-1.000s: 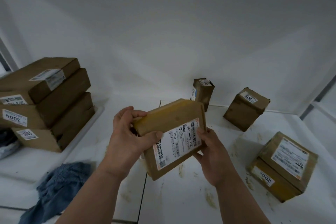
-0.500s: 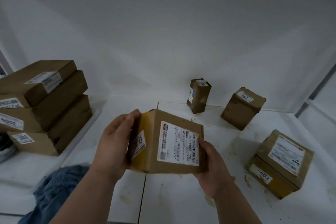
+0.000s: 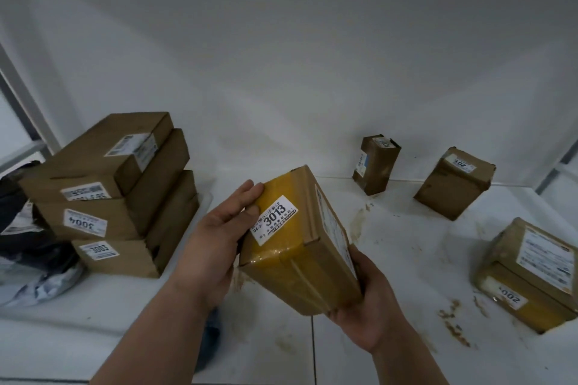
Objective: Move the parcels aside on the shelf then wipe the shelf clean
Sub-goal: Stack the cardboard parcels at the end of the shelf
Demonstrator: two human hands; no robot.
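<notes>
Both hands hold a brown cardboard parcel [image 3: 300, 247] with yellow tape and a label reading 3013, lifted above the white shelf [image 3: 406, 259]. My left hand [image 3: 215, 237] grips its left end, fingers over the top edge. My right hand [image 3: 366, 300] cups its lower right corner from below. A blue cloth [image 3: 211, 334] lies on the shelf under my left forearm, mostly hidden. Brown stains mark the shelf on the right half.
A stack of three parcels [image 3: 109, 197] stands at the left. Two small parcels [image 3: 375, 162] [image 3: 453, 181] stand near the back wall. A larger parcel [image 3: 531, 272] sits at the right edge. Dark and grey plastic bags [image 3: 28, 247] lie at the far left.
The parcel has been turned in my hands so that its taped end with the 3013 label faces up, and it has shifted leftwards towards the stack. The view has panned left.
</notes>
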